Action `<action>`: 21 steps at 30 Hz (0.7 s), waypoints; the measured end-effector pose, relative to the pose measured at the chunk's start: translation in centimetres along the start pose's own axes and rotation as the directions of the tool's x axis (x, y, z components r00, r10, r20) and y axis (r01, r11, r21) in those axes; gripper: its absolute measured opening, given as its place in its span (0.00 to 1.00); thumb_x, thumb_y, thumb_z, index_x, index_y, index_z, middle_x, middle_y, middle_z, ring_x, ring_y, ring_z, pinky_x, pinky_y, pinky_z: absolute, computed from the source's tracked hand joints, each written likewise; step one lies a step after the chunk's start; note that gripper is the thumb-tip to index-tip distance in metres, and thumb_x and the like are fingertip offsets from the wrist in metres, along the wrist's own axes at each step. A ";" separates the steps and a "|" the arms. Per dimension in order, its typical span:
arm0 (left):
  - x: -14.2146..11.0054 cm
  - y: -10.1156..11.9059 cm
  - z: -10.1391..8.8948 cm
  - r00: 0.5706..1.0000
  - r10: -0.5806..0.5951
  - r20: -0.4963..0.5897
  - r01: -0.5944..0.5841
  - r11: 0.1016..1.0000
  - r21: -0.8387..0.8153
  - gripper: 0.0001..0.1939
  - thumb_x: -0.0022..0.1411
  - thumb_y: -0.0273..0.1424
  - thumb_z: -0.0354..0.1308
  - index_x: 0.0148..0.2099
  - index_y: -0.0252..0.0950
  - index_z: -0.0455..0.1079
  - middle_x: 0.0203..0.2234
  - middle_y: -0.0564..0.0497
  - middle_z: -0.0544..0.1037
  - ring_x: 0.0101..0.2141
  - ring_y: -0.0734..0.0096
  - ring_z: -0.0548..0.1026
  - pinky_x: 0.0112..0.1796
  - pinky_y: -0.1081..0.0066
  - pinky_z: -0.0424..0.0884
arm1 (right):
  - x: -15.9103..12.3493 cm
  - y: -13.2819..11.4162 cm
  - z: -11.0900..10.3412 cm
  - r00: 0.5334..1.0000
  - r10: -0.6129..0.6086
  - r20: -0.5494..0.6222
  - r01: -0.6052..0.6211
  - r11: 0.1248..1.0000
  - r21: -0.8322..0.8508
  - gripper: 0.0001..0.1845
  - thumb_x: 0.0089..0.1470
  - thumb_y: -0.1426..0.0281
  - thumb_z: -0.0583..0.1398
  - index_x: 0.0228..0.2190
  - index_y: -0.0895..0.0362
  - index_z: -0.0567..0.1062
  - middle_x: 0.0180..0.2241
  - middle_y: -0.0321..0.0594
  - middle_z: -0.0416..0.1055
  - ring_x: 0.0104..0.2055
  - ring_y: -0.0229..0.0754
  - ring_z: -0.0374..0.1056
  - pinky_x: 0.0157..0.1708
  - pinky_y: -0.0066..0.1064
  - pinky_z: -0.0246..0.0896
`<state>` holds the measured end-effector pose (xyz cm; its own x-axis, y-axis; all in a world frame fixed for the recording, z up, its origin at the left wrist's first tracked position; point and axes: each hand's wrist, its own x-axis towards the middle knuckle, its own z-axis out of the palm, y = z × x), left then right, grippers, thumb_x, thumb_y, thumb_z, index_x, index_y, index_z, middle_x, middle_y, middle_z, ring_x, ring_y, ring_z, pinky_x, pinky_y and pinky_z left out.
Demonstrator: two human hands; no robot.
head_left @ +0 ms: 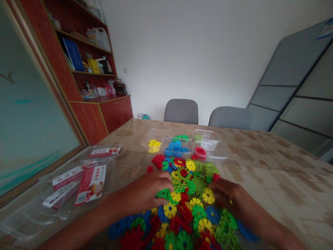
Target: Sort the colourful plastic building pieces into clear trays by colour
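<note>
A heap of notched plastic building discs and blocks in red, yellow, green and blue [192,187] spreads over the near part of the table. My left hand [153,187] reaches into its left side, thumb and fingers curled around a green plastic disc [163,193]. At the heap's right edge, my right hand [230,192] bends its fingers down among the pieces, close to a yellow disc [208,196] and a red piece [216,177]. Those fingertips are partly hidden, and what they grip cannot be made out.
Beyond the heap stand clear tubs with yellow pieces [154,146], blue pieces [177,148], green pieces [180,138] and red pieces [200,152]. Clear lids with red-and-white labels [91,184] lie on the left. Two grey chairs [181,111] stand behind the table [270,173].
</note>
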<state>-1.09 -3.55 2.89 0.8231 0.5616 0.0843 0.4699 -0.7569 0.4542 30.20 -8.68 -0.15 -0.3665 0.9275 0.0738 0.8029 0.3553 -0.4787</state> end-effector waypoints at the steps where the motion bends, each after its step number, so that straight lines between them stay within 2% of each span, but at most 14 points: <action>1: 0.0 0.4 0.3 1.000 0.015 0.026 -0.015 1.000 -0.007 0.16 0.56 0.29 0.65 0.47 0.41 0.70 0.44 0.52 0.72 0.44 0.65 0.71 0.44 0.71 0.64 | 0.1 -0.1 0.4 1.000 0.002 0.018 -0.001 0.999 -0.051 0.12 0.59 0.67 0.53 0.40 0.54 0.75 0.39 0.45 0.74 0.38 0.47 0.71 0.38 0.35 0.67; 3: -0.2 0.8 1.0 0.997 0.045 0.056 -0.044 0.999 -0.015 0.24 0.52 0.30 0.68 0.51 0.43 0.68 0.47 0.51 0.70 0.46 0.62 0.70 0.45 0.69 0.65 | 0.2 0.0 1.1 0.999 0.014 0.040 -0.007 0.987 -0.162 0.15 0.56 0.70 0.56 0.45 0.55 0.73 0.44 0.49 0.72 0.44 0.51 0.70 0.43 0.39 0.67; 5: -0.3 1.0 1.6 0.996 0.060 0.063 -0.059 0.998 -0.008 0.26 0.51 0.31 0.69 0.52 0.44 0.68 0.48 0.50 0.69 0.47 0.60 0.70 0.46 0.68 0.65 | 0.3 0.1 1.8 0.999 0.024 0.043 -0.012 0.968 -0.250 0.22 0.51 0.72 0.59 0.50 0.55 0.71 0.48 0.52 0.71 0.48 0.54 0.69 0.45 0.42 0.67; 7: -0.4 1.0 2.1 0.997 0.061 0.053 -0.062 0.998 0.007 0.24 0.51 0.31 0.69 0.51 0.45 0.69 0.48 0.49 0.69 0.46 0.59 0.70 0.45 0.67 0.66 | 0.6 -0.1 2.0 0.999 0.026 0.047 -0.011 0.954 -0.301 0.24 0.49 0.74 0.60 0.50 0.56 0.71 0.48 0.53 0.70 0.49 0.55 0.68 0.45 0.43 0.67; 12: -0.2 1.2 2.5 0.997 0.071 0.023 -0.072 0.996 0.049 0.12 0.57 0.31 0.65 0.44 0.42 0.71 0.43 0.50 0.71 0.43 0.62 0.71 0.42 0.70 0.65 | 1.7 -1.7 1.3 0.989 0.095 0.116 -0.043 0.920 -0.389 0.16 0.50 0.76 0.58 0.43 0.61 0.74 0.42 0.55 0.73 0.42 0.55 0.72 0.40 0.41 0.68; 16: 0.3 1.4 2.5 0.995 0.100 0.008 -0.100 0.994 0.043 0.03 0.64 0.31 0.56 0.40 0.40 0.71 0.39 0.50 0.73 0.39 0.66 0.72 0.39 0.73 0.65 | 2.2 -2.3 0.0 0.982 0.063 0.181 0.002 0.942 -0.337 0.09 0.56 0.74 0.55 0.36 0.58 0.75 0.37 0.49 0.75 0.39 0.50 0.72 0.37 0.36 0.66; 19: 0.9 1.3 2.4 0.994 0.102 0.028 -0.103 0.994 0.036 0.08 0.68 0.30 0.51 0.37 0.37 0.70 0.36 0.50 0.74 0.35 0.69 0.73 0.37 0.74 0.65 | 2.4 -2.0 -0.4 0.987 0.016 0.157 0.027 0.964 -0.265 0.10 0.54 0.69 0.59 0.39 0.55 0.75 0.40 0.47 0.74 0.42 0.50 0.71 0.41 0.36 0.64; 21: 1.1 1.0 2.2 0.994 0.097 0.051 -0.099 0.994 0.038 0.11 0.69 0.29 0.49 0.35 0.36 0.69 0.34 0.50 0.74 0.34 0.70 0.73 0.36 0.75 0.65 | 2.6 -1.8 -0.1 0.991 0.011 0.137 0.026 0.963 -0.267 0.15 0.50 0.67 0.62 0.42 0.55 0.74 0.42 0.48 0.73 0.45 0.53 0.69 0.44 0.39 0.63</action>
<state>0.98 -4.43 1.52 0.8801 0.4676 0.0824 0.3979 -0.8210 0.4093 27.89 -6.89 1.00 -0.4182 0.9068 -0.0521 0.8895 0.3973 -0.2259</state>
